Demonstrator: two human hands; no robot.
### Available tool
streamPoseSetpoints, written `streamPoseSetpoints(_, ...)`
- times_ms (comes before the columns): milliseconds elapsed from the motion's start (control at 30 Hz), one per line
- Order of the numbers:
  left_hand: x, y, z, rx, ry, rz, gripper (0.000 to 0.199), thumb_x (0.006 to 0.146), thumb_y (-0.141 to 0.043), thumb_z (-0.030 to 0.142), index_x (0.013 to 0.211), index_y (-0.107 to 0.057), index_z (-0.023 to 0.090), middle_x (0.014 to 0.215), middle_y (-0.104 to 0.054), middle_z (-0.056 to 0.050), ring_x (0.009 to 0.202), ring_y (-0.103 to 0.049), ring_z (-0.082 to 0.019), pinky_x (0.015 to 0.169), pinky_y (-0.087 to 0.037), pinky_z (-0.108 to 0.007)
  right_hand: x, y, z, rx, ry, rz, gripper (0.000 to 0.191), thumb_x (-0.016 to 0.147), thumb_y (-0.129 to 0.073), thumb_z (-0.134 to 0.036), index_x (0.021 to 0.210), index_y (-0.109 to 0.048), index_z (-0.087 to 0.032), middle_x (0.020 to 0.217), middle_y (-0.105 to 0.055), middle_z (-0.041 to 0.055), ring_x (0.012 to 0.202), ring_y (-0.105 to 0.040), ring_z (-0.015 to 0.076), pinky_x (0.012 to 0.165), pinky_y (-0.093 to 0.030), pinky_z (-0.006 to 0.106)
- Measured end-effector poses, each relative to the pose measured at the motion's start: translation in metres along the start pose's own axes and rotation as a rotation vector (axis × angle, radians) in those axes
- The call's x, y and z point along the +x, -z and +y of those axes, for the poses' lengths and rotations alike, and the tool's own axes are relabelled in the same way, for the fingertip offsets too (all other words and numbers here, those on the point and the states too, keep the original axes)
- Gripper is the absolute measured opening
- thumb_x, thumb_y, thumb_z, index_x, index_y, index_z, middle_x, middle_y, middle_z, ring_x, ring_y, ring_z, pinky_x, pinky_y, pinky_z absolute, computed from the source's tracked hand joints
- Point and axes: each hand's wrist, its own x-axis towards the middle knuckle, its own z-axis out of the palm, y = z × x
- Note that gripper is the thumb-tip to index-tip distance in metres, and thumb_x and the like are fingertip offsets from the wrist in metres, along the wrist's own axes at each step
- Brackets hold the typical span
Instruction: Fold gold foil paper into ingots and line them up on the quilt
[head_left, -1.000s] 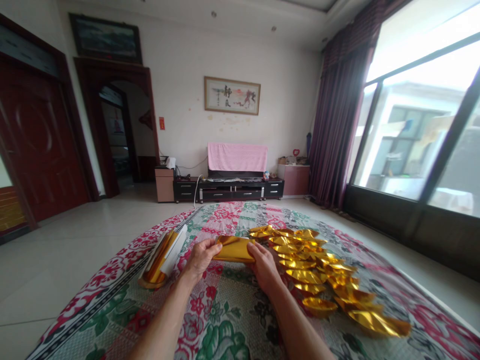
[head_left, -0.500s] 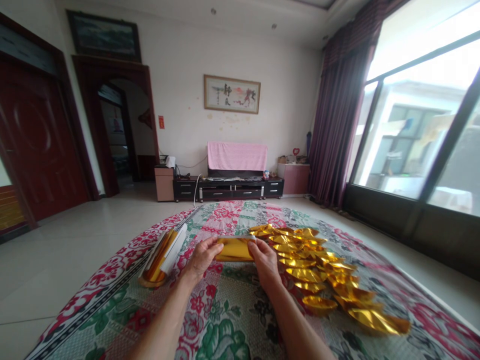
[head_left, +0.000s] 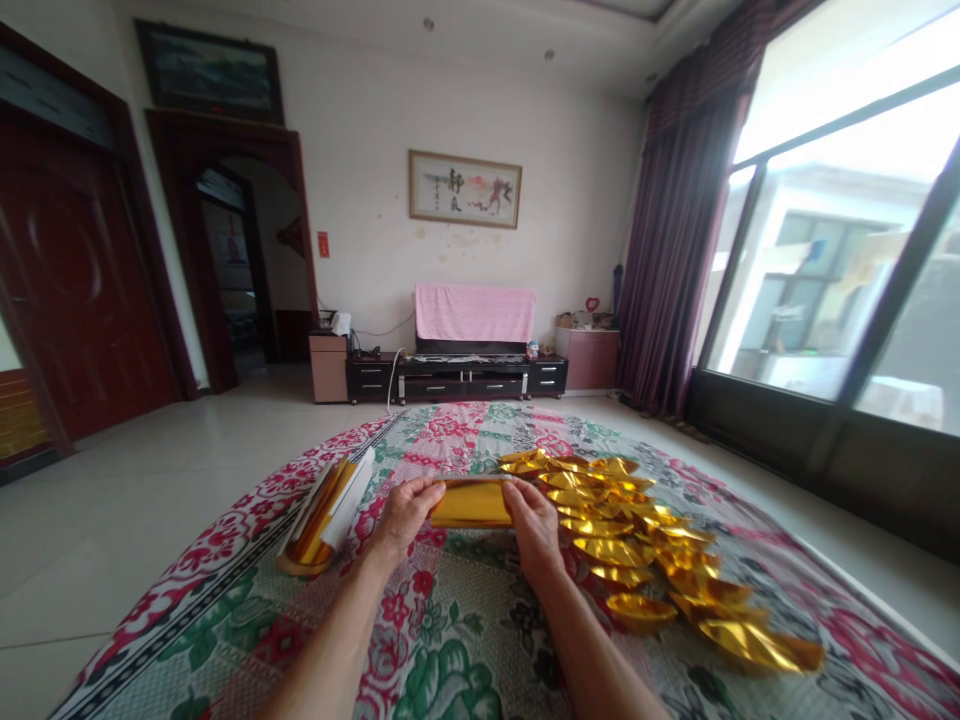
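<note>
A sheet of gold foil paper (head_left: 471, 504), partly folded into a flat band, is stretched between my two hands above the patterned cloth. My left hand (head_left: 406, 515) pinches its left end, thumb along the upper edge. At the right end my right hand (head_left: 532, 515) grips it the same way. Several boat-shaped gold paper ingots (head_left: 611, 551) lie in rows just right of my right hand. Left of my left hand rests a stack of gold and white paper sheets (head_left: 324, 515), curled up at its sides.
A floral cloth (head_left: 450, 640) in red, green and grey spreads under everything. Beyond it stand a low black TV cabinet (head_left: 465, 383) and a screen draped with a pink towel (head_left: 475, 312). Tiled floor (head_left: 187, 480) lies to the left, a large window (head_left: 825, 280) to the right.
The white strip along the foil sheet's upper edge has narrowed, and more gold faces me. Both hands stay at nearly the same spot, still pinching the ends.
</note>
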Motion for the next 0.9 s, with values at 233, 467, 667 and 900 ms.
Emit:
streamPoseSetpoints(233,0.0038,0.0001,-0.0035,-0.051,0.033,0.069,0.035,0.057,-0.071,0.036,0.083,-0.067,0.013,0.060,-0.061,0.002,0.056,-0.050,-0.010,0.058,-0.039,-0.021,0.0021,0.0001,0.0059,-0.003,0.014,0.009,0.036,0.062,-0.067,-0.045,0.082,-0.067,-0.015,0.061,-0.056,-0.0012,0.054,-0.042,0.0086,0.049,-0.033,0.020)
streamPoseSetpoints(467,0.0021,0.0003,-0.0018,-0.028,0.026,0.074,0.034,0.059,-0.070,0.036,0.083,-0.068,0.013,0.058,-0.060,0.002,0.056,-0.051,-0.010,0.056,-0.038,-0.021,0.0028,0.0014,0.0068,-0.012,0.021,0.001,0.037,0.063,-0.067,-0.047,0.080,-0.067,-0.014,0.062,-0.057,-0.0010,0.055,-0.043,0.0092,0.051,-0.034,0.020)
streamPoseSetpoints(667,0.0035,0.0015,-0.0053,-0.013,0.030,0.086,0.035,0.058,-0.071,0.037,0.083,-0.069,0.014,0.055,-0.059,0.003,0.050,-0.048,-0.009,0.055,-0.038,-0.022,0.0012,0.0017,0.0039,0.010,0.003,-0.005,0.038,0.061,-0.068,-0.049,0.079,-0.067,-0.015,0.067,-0.060,0.0005,0.060,-0.049,0.0118,0.056,-0.039,0.022)
streamPoseSetpoints(900,0.0023,0.0015,-0.0046,-0.008,0.034,0.078,0.036,0.058,-0.071,0.039,0.083,-0.069,0.013,0.053,-0.059,0.003,0.049,-0.048,-0.010,0.054,-0.037,-0.021,0.0034,0.0027,0.0076,-0.008,0.012,0.002,0.040,0.061,-0.068,-0.051,0.079,-0.068,-0.015,0.067,-0.061,0.0010,0.061,-0.050,0.0126,0.056,-0.040,0.022)
